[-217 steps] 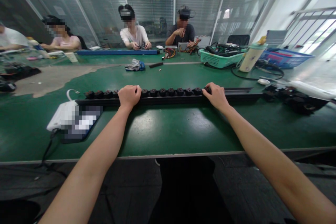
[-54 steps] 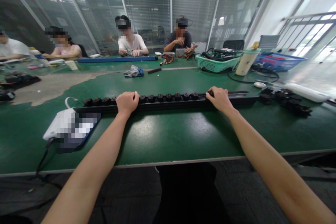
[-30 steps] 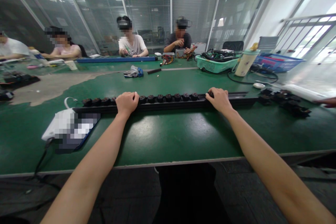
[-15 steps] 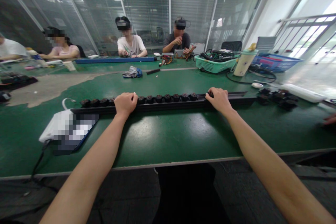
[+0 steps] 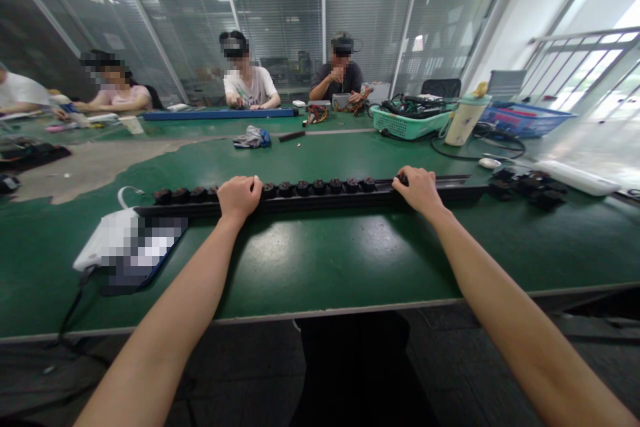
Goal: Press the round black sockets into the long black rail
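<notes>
A long black rail [image 5: 320,203] lies across the green table in front of me, with several round-topped black modules [image 5: 319,187] seated in a row along its left and middle part. My left hand [image 5: 240,197] is closed around the rail left of its middle, covering part of the row. Farther right, my right hand [image 5: 419,188] is closed on a black module [image 5: 402,179] at the rail, just past the end of the row; the fingers hide most of it. Beyond that hand, the rail's channel [image 5: 455,180] shows no modules.
Loose black modules [image 5: 535,188] lie in a pile at the right. A white adapter [image 5: 107,237] and a phone [image 5: 150,253] are at the left. Farther back are a green basket [image 5: 410,125], a tumbler [image 5: 466,121] and a crumpled cloth [image 5: 253,138]. Several people sit across the table.
My right hand has shifted very slightly to the right along the rail. My left hand stays in place. Another person's hand at the right edge has gone out of view.
</notes>
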`<state>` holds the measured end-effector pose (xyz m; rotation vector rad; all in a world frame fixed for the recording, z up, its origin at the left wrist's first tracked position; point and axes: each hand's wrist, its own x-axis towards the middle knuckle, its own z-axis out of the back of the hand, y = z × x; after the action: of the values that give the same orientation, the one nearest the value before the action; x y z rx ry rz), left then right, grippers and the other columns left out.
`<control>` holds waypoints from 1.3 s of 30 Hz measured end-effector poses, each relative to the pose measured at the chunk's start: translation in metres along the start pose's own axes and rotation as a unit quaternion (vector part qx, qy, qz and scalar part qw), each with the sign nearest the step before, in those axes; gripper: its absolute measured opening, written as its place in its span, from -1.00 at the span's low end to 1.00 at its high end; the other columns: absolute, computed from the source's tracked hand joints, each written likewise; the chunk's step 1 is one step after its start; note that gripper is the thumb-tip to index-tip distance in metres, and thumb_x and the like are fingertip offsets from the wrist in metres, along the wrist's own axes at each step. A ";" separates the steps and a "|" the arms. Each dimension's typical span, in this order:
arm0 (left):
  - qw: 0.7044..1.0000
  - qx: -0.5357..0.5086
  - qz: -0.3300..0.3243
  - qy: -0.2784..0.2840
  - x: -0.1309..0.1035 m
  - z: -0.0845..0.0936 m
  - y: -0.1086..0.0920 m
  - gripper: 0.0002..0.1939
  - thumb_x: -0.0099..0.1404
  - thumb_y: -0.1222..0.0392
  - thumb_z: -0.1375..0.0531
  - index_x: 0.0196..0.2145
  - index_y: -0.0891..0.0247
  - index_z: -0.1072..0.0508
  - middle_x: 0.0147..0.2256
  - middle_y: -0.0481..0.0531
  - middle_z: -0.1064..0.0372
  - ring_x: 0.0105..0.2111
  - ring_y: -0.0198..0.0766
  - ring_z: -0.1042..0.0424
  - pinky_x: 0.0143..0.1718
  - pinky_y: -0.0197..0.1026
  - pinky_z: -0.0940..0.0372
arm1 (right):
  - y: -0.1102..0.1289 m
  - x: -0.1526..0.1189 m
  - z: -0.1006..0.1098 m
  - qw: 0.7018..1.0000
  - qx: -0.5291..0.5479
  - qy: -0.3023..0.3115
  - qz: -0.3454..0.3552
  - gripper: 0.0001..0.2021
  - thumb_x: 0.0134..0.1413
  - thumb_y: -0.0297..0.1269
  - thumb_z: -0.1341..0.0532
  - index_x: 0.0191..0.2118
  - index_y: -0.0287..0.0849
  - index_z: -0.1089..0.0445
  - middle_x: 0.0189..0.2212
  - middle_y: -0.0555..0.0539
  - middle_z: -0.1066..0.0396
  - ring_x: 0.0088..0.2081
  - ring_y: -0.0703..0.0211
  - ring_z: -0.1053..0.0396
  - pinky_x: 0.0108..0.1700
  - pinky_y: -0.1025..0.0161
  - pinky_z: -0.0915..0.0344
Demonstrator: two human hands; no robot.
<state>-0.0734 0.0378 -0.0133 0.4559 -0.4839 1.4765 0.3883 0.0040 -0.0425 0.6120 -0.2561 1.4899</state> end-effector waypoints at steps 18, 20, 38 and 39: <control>1.000 -0.008 0.004 0.006 0.000 0.002 -0.001 -0.45 0.51 0.02 0.11 -0.34 0.27 -0.61 -0.26 0.31 -0.58 -0.23 0.06 -0.50 -0.33 -0.06 -0.07 | -0.008 0.002 0.003 1.000 0.000 0.010 -0.009 -0.80 0.28 -0.17 -0.11 -0.19 -0.12 -0.44 -0.20 -0.27 -0.56 -0.09 -0.19 -0.39 0.06 -0.07 -0.16; 1.000 -0.011 0.003 0.007 -0.001 0.002 -0.001 -0.45 0.51 0.01 0.10 -0.34 0.26 -0.61 -0.26 0.31 -0.58 -0.23 0.06 -0.49 -0.32 -0.06 -0.08 | -0.008 0.002 0.005 1.000 0.000 0.012 -0.013 -0.79 0.28 -0.17 -0.11 -0.18 -0.13 -0.44 -0.18 -0.28 -0.56 -0.08 -0.20 -0.39 0.06 -0.08 -0.16; 1.000 -0.003 -0.003 -0.001 0.000 0.000 0.001 -0.44 0.51 0.02 0.11 -0.34 0.25 -0.63 -0.26 0.31 -0.59 -0.25 0.04 -0.49 -0.34 -0.06 -0.09 | -0.014 0.004 0.010 0.999 -0.004 0.036 0.003 -0.80 0.28 -0.16 -0.11 -0.19 -0.12 -0.43 -0.17 -0.28 -0.57 -0.05 -0.21 -0.41 0.07 -0.08 -0.19; 1.000 -0.002 -0.004 0.000 0.000 0.000 0.001 -0.44 0.51 0.02 0.11 -0.34 0.25 -0.63 -0.25 0.30 -0.60 -0.24 0.04 -0.49 -0.34 -0.07 -0.09 | -0.015 0.004 0.010 0.999 -0.010 0.037 0.006 -0.79 0.29 -0.16 -0.11 -0.18 -0.12 -0.43 -0.16 -0.29 -0.57 -0.05 -0.21 -0.41 0.08 -0.09 -0.18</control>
<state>-0.0743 0.0376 -0.0136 0.4544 -0.4856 1.4683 0.4049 0.0028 -0.0356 0.5395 -0.2172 1.5168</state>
